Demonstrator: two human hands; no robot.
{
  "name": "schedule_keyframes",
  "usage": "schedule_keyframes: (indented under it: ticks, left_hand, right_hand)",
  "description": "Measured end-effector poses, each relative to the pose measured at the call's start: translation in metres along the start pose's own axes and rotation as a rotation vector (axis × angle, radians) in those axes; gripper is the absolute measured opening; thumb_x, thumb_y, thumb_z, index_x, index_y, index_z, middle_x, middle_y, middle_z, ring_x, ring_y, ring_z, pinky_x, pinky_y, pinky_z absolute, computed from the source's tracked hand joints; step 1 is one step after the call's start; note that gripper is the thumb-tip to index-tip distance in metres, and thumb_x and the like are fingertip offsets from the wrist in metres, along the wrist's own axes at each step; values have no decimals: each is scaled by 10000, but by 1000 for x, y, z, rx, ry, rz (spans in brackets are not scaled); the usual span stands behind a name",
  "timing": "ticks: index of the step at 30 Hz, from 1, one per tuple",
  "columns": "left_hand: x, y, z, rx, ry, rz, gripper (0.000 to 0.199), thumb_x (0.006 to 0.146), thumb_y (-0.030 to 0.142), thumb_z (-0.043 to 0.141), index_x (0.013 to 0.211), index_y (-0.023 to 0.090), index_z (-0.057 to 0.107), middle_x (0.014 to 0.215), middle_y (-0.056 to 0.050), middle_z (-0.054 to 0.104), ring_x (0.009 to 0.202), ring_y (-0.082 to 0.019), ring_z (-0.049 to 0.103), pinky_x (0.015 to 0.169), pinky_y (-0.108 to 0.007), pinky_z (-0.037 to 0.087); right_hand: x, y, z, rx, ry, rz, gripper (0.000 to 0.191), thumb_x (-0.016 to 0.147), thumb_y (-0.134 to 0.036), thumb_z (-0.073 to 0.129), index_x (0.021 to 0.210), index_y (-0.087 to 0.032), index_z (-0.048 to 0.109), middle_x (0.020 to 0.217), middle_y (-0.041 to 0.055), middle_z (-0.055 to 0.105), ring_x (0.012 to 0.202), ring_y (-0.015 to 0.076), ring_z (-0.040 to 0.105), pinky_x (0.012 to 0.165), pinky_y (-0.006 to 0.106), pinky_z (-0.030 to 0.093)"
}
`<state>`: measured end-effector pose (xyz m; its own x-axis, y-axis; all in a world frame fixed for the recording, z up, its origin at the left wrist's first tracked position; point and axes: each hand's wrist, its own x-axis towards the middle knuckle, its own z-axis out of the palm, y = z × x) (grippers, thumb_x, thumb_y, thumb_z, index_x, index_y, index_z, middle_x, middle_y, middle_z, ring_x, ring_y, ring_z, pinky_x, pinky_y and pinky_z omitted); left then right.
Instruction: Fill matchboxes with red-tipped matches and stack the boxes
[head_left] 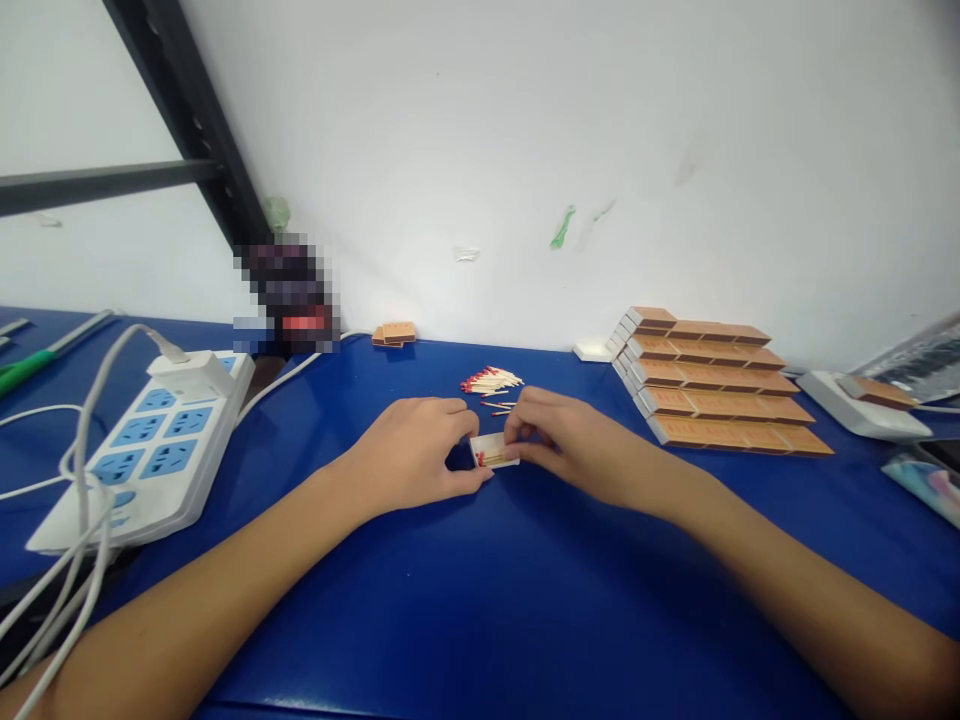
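Observation:
Between my two hands a small white matchbox tray rests on the blue table, with some red-tipped matches lying inside it. My left hand grips the tray's left end between thumb and fingers. At the right end, the fingertips of my right hand are pinched together over the tray; what they hold, if anything, is hidden. Just behind, a pile of red-headed matches lies on the table, and a few loose matches are between the pile and the tray.
Stacked orange matchboxes stand at the right. Two more matchboxes lie near the wall. A white power strip with cables sits at the left. At the far right, a white device carries a matchbox.

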<state>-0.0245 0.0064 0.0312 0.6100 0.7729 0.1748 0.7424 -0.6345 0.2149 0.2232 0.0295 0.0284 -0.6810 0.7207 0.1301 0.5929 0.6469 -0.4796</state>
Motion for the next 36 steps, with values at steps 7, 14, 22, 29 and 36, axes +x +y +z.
schedule_keyframes:
  ticks: [7,14,22,29,36]
  left_hand:
    - [0,0,0,-34,-21,31,292,897,476,711,899,185,680,853,-8,672,761,-177,632,662,-309,425]
    - [0,0,-1,-37,-44,19,284,892,466,714,930,185,692,868,-14,672,776,-186,635,660,-308,422]
    - [0,-2,0,-38,-38,28,297,896,481,700,928,186,690,863,-13,668,758,-180,623,656,-309,414]
    - [0,-2,0,-48,-48,27,306,900,487,698,938,183,697,867,-8,665,764,-179,621,658,-314,412]
    - [0,-1,-1,-48,-47,28,304,896,483,703,935,182,699,868,-6,664,764,-177,620,654,-316,412]
  right_hand:
    - [7,24,4,-41,179,36,94,1019,-306,612,1018,-234,672,929,32,610,780,171,563,715,312,449]
    - [12,38,17,-64,145,61,134,1020,-309,599,927,-214,611,881,20,583,733,163,525,672,299,413]
    - [11,50,14,-146,203,91,120,1022,-312,560,1099,-232,605,973,44,606,769,185,571,694,324,440]
    - [13,62,10,-116,159,135,161,1035,-328,525,941,-215,591,936,40,581,762,182,548,714,331,442]
    - [10,50,5,-85,160,81,153,1051,-324,518,980,-216,599,950,46,588,800,185,549,724,325,439]
